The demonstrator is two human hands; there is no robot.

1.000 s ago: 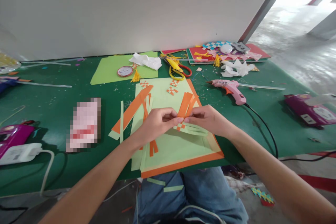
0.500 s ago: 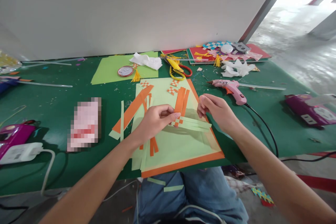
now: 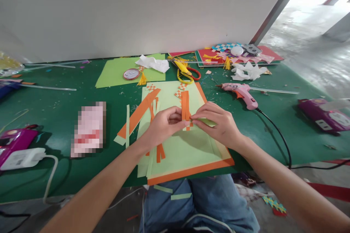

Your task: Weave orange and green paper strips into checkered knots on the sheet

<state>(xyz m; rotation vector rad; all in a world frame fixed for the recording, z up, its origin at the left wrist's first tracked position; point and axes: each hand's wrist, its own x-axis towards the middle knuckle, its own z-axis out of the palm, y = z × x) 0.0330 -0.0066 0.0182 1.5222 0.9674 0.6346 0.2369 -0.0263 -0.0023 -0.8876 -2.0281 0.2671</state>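
Observation:
A small checkered weave of orange and pale green paper strips point(image 3: 185, 106) is held up over a pale green sheet point(image 3: 177, 153) with an orange border. My left hand point(image 3: 168, 122) pinches the weave from its left side, thumb on the checks. The fingertips of my right hand point(image 3: 216, 120) close on its right edge, where the pale green strips run out behind the fingers. Orange strip ends stand upward from the weave. Loose orange strips point(image 3: 139, 116) and a narrow green strip point(image 3: 127, 125) lie left of my left hand. Small finished-looking checkered pieces point(image 3: 151, 87) rest on the sheet.
Yellow and red scissors point(image 3: 188, 74) lie behind the sheet. A pink glue gun point(image 3: 240, 93) with a black cord rests at the right, near a purple power strip point(image 3: 324, 114). A pixelated pink packet point(image 3: 89, 129) lies left. Crumpled tissue point(image 3: 154, 63) sits farther back.
My right hand has moved left, from beside the strips onto the right edge of the weave. The upright orange strips now stand closer together and straighter. My left hand keeps its hold.

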